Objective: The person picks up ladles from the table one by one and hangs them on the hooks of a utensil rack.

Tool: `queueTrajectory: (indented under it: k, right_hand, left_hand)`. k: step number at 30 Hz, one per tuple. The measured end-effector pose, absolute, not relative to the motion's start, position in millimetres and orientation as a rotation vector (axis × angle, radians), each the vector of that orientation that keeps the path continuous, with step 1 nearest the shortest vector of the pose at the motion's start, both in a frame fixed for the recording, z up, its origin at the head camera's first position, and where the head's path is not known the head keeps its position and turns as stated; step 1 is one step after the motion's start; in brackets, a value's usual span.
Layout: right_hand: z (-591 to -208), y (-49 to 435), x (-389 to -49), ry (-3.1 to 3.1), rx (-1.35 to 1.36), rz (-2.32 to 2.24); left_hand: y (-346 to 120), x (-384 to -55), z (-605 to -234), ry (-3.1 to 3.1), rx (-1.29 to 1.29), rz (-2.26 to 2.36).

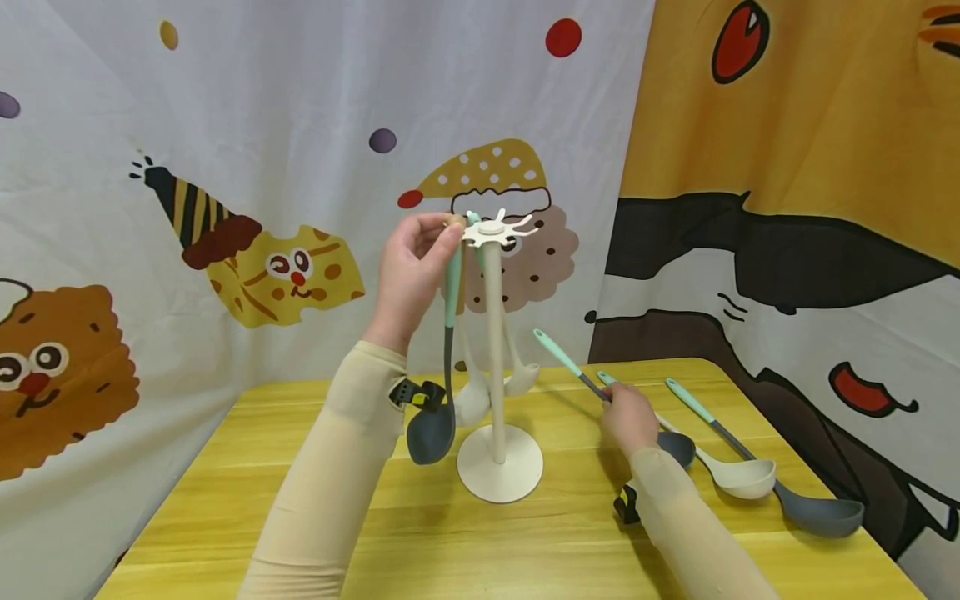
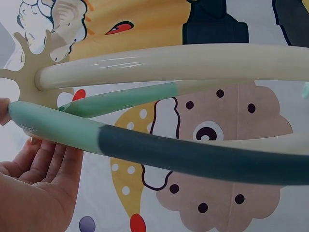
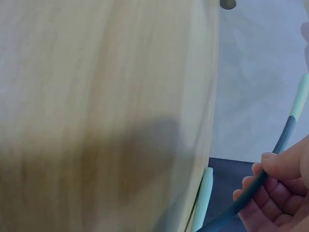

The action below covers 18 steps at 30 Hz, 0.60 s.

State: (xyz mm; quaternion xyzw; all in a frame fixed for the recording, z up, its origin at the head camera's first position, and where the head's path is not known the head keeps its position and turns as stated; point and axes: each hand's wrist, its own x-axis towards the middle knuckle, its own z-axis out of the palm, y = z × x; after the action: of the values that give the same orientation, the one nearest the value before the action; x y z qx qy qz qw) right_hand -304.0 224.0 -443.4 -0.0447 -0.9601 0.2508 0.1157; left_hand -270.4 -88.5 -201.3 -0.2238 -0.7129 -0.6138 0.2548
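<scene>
A cream utensil stand [image 1: 495, 350] with a ring of hooks at its top stands upright on a round base. My left hand [image 1: 412, 267] pinches the top of the mint handle of a dark grey ladle [image 1: 431, 435], right beside the hooks. The ladle hangs down; in the left wrist view its mint handle [image 2: 58, 123] runs close to the stand. Whether it is hooked, I cannot tell. My right hand [image 1: 632, 419] pinches the grey shaft of a dark grey spoon [image 1: 677, 450] with a mint handle [image 3: 300, 94]. Part of that spoon is hidden behind the hand.
Two pale utensils, one with a white bowl [image 1: 472, 402] and one with a smaller white head [image 1: 522, 379], hang on the stand. A white ladle [image 1: 742, 478] and another dark grey ladle [image 1: 821, 512] lie at the right of the wooden table [image 1: 420, 533]. A printed curtain [image 1: 300, 100] hangs behind.
</scene>
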Motion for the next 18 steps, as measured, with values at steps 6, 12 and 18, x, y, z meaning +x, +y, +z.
queueTrajectory:
  k: [6, 12, 18]
  right_hand:
    - [-437.8, 221.7, -304.5, -2.734, -0.12, 0.841]
    - [-435.9, 218.9, -304.5, -2.672, -0.122, 0.909]
    - [-434.1, 215.9, -303.4, -2.61, -0.097, 0.964]
  left_hand:
    - [-89.0, -270.4, -201.1, -1.945, -0.598, -1.669]
    - [-88.8, -271.0, -201.5, -1.942, -0.599, -1.666]
    - [-88.5, -271.9, -202.0, -1.934, -0.609, -1.666]
